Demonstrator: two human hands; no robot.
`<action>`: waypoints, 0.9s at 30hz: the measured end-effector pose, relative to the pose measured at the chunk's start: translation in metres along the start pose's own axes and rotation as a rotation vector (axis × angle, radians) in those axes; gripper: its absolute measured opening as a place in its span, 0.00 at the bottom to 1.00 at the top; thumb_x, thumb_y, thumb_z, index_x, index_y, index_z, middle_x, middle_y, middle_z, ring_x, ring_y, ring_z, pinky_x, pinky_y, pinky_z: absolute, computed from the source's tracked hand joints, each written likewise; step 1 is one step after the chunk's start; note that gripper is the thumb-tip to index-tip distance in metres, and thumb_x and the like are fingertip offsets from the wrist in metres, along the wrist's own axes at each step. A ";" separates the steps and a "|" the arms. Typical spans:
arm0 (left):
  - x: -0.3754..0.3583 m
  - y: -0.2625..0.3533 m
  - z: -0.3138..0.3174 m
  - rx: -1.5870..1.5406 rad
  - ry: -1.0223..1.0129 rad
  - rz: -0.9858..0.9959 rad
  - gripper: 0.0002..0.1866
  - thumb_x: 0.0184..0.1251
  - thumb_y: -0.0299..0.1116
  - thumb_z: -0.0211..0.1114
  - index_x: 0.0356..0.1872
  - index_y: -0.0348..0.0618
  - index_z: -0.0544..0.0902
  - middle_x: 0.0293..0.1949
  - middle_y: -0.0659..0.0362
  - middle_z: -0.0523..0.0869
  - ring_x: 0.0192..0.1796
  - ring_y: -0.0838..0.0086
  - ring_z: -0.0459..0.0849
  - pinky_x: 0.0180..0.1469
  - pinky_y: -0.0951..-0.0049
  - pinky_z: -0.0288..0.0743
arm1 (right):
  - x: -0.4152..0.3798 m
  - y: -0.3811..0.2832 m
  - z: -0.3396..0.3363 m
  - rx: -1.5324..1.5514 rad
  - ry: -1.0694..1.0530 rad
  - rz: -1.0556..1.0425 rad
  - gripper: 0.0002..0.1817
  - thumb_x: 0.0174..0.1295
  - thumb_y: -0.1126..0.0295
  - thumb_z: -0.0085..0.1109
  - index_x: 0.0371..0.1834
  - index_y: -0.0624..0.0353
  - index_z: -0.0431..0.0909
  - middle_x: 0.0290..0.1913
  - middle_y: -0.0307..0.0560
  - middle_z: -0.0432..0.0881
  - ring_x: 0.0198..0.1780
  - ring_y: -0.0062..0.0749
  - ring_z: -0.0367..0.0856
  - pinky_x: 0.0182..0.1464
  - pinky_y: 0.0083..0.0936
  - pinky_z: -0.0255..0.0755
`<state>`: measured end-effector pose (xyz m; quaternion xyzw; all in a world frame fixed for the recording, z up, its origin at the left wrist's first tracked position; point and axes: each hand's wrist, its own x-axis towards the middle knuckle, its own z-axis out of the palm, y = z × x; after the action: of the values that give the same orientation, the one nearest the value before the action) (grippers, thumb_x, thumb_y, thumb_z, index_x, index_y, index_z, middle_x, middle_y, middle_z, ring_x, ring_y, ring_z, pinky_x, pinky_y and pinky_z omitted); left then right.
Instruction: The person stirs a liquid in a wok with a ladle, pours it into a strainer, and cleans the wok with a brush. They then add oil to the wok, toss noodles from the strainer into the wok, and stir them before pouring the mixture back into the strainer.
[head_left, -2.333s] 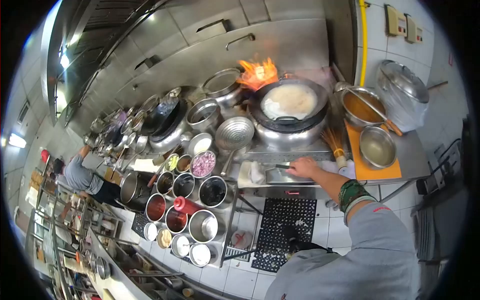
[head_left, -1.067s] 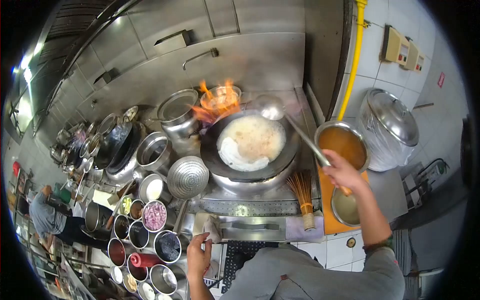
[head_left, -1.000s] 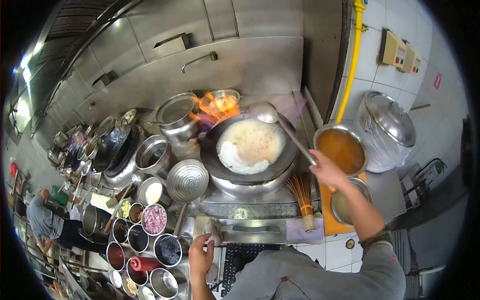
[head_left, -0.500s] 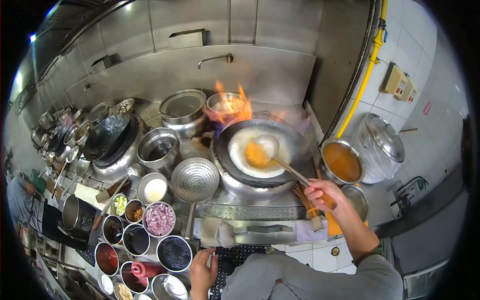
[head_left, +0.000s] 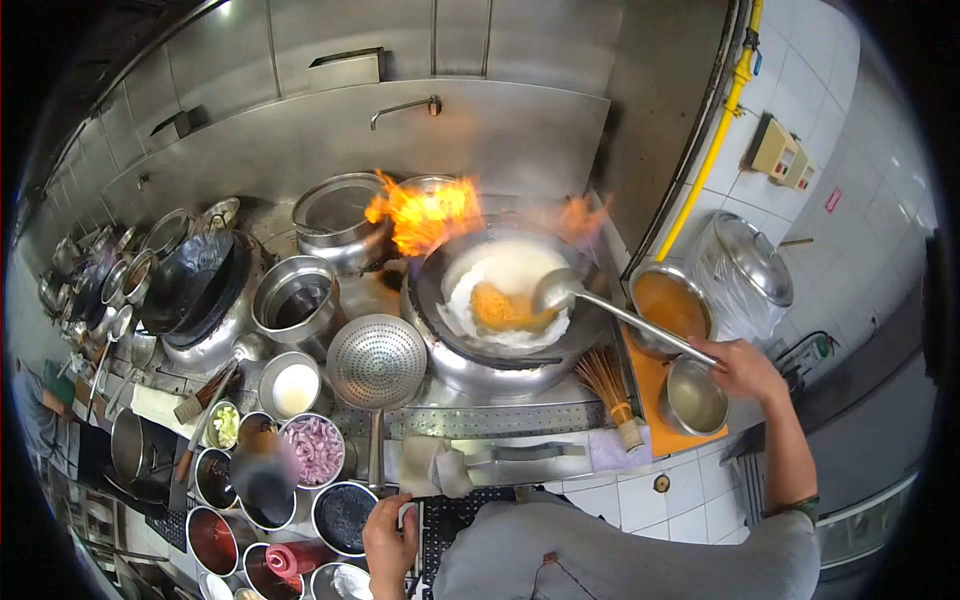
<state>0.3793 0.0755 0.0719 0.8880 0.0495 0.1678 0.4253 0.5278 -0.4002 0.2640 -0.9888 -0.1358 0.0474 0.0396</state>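
Note:
My right hand (head_left: 745, 368) is wrapped round the handle end of a long steel ladle (head_left: 640, 318), right of the stove. The ladle's bowl lies over the right side of a dark wok (head_left: 437, 268), touching or just above a white layer (head_left: 465, 288) with an orange mass (head_left: 500, 307) on it. Tall flames (head_left: 425, 212) rise behind the wok. My left hand (head_left: 392, 540) is low in the view, fingers bent, beside a container of dark contents (head_left: 346, 517); whether it holds anything is hidden.
A perforated strainer (head_left: 377, 362) rests left of the wok. Ingredient containers, one with chopped purple onion (head_left: 314, 450), stand at lower left. A bamboo brush (head_left: 606, 392), a pot of orange liquid (head_left: 672, 305) and a steel pot (head_left: 695, 396) are at right. Another person's sleeve (head_left: 38, 425) shows at far left.
My right hand has moved right and slightly up, and the ladle's bowl has shifted to the wok's right side. The flames behind are larger. The view has shifted slightly.

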 end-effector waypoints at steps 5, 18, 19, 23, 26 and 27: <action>0.014 0.012 0.009 0.035 -0.056 -0.010 0.08 0.57 0.23 0.64 0.39 0.38 0.83 0.36 0.49 0.84 0.39 0.53 0.84 0.42 0.63 0.76 | 0.008 0.015 0.001 -0.059 -0.049 -0.005 0.34 0.48 0.76 0.56 0.64 0.46 0.72 0.37 0.58 0.83 0.38 0.53 0.81 0.44 0.43 0.75; 0.033 0.035 0.035 0.129 -0.092 0.003 0.09 0.58 0.24 0.64 0.40 0.39 0.83 0.36 0.48 0.84 0.39 0.52 0.83 0.41 0.61 0.76 | 0.124 0.024 0.102 0.107 0.024 -0.112 0.36 0.53 0.77 0.51 0.69 0.43 0.65 0.37 0.61 0.82 0.41 0.55 0.80 0.48 0.46 0.73; 0.030 0.035 0.037 0.140 -0.093 -0.002 0.09 0.58 0.24 0.64 0.40 0.39 0.83 0.36 0.48 0.84 0.39 0.52 0.83 0.41 0.61 0.76 | 0.128 0.023 0.104 0.117 0.021 -0.116 0.36 0.53 0.77 0.51 0.69 0.43 0.65 0.37 0.61 0.82 0.41 0.55 0.80 0.48 0.46 0.73; 0.021 0.039 0.046 0.123 -0.064 -0.044 0.09 0.59 0.25 0.63 0.40 0.38 0.83 0.36 0.48 0.84 0.39 0.52 0.83 0.41 0.61 0.76 | 0.145 0.016 0.106 0.170 -0.037 -0.123 0.37 0.55 0.77 0.51 0.71 0.43 0.62 0.43 0.61 0.81 0.46 0.54 0.79 0.51 0.46 0.73; 0.015 0.047 0.053 0.116 -0.057 -0.084 0.09 0.58 0.24 0.63 0.41 0.38 0.82 0.36 0.48 0.84 0.38 0.52 0.83 0.40 0.61 0.76 | 0.154 0.014 0.103 0.189 -0.093 -0.124 0.37 0.56 0.76 0.51 0.72 0.43 0.61 0.46 0.60 0.81 0.48 0.54 0.79 0.52 0.46 0.72; 0.013 0.050 0.057 0.121 -0.056 -0.092 0.09 0.58 0.23 0.63 0.41 0.38 0.82 0.36 0.48 0.84 0.38 0.52 0.83 0.40 0.62 0.76 | 0.158 0.016 0.104 0.204 -0.107 -0.122 0.37 0.56 0.76 0.51 0.73 0.44 0.60 0.47 0.59 0.81 0.48 0.54 0.79 0.52 0.45 0.73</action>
<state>0.4083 0.0051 0.0810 0.9132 0.0886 0.1200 0.3792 0.6723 -0.3657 0.1464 -0.9656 -0.1921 0.1110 0.1355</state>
